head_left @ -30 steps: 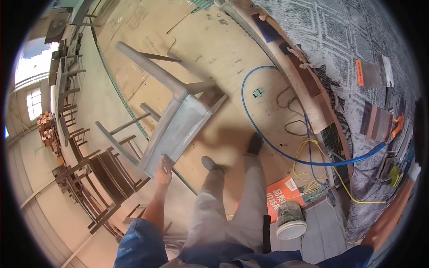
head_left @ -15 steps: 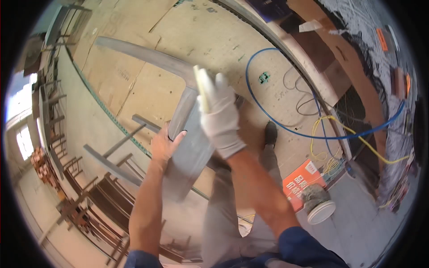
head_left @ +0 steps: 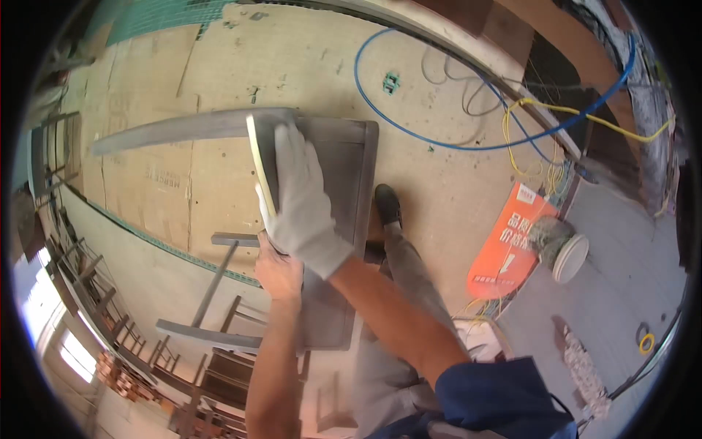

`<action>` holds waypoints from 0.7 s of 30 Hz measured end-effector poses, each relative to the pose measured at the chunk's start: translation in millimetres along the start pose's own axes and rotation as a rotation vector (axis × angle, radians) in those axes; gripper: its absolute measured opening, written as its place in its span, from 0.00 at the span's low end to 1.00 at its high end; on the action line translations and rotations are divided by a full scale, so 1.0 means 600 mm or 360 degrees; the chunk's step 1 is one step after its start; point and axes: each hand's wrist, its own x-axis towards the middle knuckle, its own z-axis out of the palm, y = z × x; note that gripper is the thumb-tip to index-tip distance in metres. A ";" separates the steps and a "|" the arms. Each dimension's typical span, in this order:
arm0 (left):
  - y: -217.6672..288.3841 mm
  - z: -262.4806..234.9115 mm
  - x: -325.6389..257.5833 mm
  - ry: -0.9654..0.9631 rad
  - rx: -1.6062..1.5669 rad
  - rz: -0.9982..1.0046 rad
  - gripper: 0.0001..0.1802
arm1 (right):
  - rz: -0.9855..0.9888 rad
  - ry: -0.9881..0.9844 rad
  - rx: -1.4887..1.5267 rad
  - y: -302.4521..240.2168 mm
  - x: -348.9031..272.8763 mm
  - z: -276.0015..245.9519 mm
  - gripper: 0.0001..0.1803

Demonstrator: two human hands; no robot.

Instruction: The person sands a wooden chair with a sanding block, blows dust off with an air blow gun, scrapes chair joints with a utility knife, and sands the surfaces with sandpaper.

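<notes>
A dark grey wooden chair (head_left: 333, 314) lies tipped before me, its broad panel upright in view and a long curved leg (head_left: 175, 128) reaching left. My right hand (head_left: 300, 197), in a pale glove, holds a flat pad with a pale yellow edge (head_left: 257, 164), probably a sanding pad. It is over the corner where the leg meets the panel; the glove hides part of the pad, and I cannot tell if the pad touches the wood. Bare, my left hand (head_left: 280, 271) curls around the panel's left edge, below the glove, with fingertips partly hidden.
Cardboard sheets (head_left: 146, 175) cover the floor. A blue hose (head_left: 468, 146) loops at the right, near a yellow cord (head_left: 578, 113). An orange-red box (head_left: 501, 241) and a round tub with a white lid (head_left: 570, 257) stand at my right. Several chair frames (head_left: 227, 373) are at the lower left.
My view has turned, and the chair now appears more upright. The gloved hand with the pad has gone left and down onto the corner. My left thumb has drawn in toward the panel's edge.
</notes>
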 end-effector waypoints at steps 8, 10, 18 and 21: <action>-0.018 -0.003 -0.008 0.0020 -0.0075 -0.0007 0.40 | -0.0152 -0.0504 -0.0459 -0.015 0.000 -0.033 0.40; -0.004 0.000 0.002 0.0092 -0.0029 0.0073 0.39 | -0.0400 -0.0612 -0.0308 0.008 0.052 -0.031 0.38; 0.019 -0.009 0.006 -0.0055 -0.0085 -0.0058 0.31 | -0.0790 -0.0908 -0.0751 0.041 0.075 -0.079 0.40; 0.023 -0.003 0.007 -0.0017 -0.0131 -0.0002 0.32 | -0.0750 -0.0965 -0.0305 0.032 0.093 -0.059 0.33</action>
